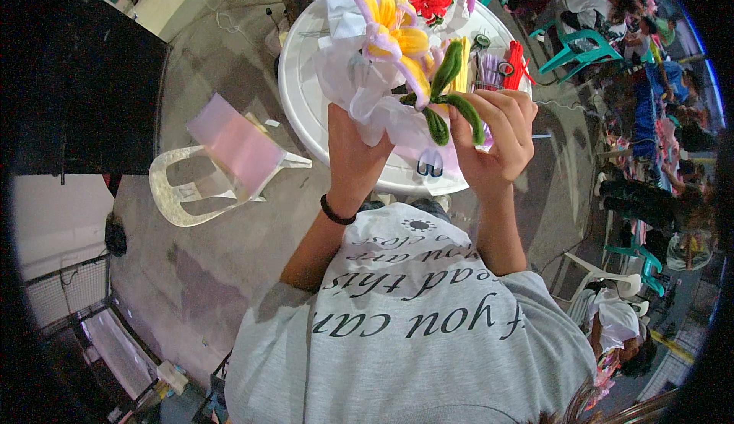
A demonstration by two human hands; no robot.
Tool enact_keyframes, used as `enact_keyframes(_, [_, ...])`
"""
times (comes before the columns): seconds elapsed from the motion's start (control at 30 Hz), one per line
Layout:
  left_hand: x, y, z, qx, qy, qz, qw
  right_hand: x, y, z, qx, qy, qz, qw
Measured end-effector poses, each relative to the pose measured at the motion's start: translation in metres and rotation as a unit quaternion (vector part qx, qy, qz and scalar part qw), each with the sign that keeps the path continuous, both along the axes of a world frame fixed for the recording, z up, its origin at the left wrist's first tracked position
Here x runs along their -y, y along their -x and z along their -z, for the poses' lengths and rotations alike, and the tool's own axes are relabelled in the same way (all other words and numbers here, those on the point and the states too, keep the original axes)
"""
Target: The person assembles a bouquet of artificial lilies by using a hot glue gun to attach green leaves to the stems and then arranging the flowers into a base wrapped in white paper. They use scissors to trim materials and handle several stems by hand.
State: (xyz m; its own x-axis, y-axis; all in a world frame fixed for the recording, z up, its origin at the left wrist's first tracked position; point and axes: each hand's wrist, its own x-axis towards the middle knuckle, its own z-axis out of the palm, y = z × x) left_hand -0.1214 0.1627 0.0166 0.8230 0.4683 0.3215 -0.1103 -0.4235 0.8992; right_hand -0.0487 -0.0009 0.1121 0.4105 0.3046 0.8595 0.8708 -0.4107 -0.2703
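My left hand [358, 145] is closed around the gathered bottom of a sheer white wrapping sheet [368, 97], above the near part of a round white table. Out of the wrap rises a fuzzy pipe-cleaner flower [394, 38] with yellow petals edged in lilac. Beside it, my right hand [498, 135] has its fingers bent and pinched at a sprig of green pipe-cleaner leaves [451, 76]. The leaves partly cover the flower's lower side. Where the stems meet the wrap is hidden.
On the white table [294, 99] are red flowers [430, 0], red pipe cleaners [518, 66], yellow ones [459, 72] and dark loops [430, 165] like scissor handles. A pale plastic chair [172, 208] at left bears pink sheets [237, 145]. Teal chairs [585, 51] and seated people are at right.
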Motion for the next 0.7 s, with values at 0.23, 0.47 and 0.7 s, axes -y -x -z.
enact_keyframes(0.23, [0.004,-0.004,0.005,0.023,0.048,0.006,0.999,0.004,-0.001,0.002,-0.004,0.014,-0.007,1.000])
enact_keyframes(0.47, [-0.001,-0.004,0.015,-0.015,0.045,0.020,0.999,0.004,-0.005,0.009,-0.006,0.022,-0.018,1.000])
enact_keyframes(0.7, [0.003,-0.003,0.008,-0.043,0.024,0.037,0.998,0.000,0.000,0.011,-0.018,-0.012,0.010,1.000])
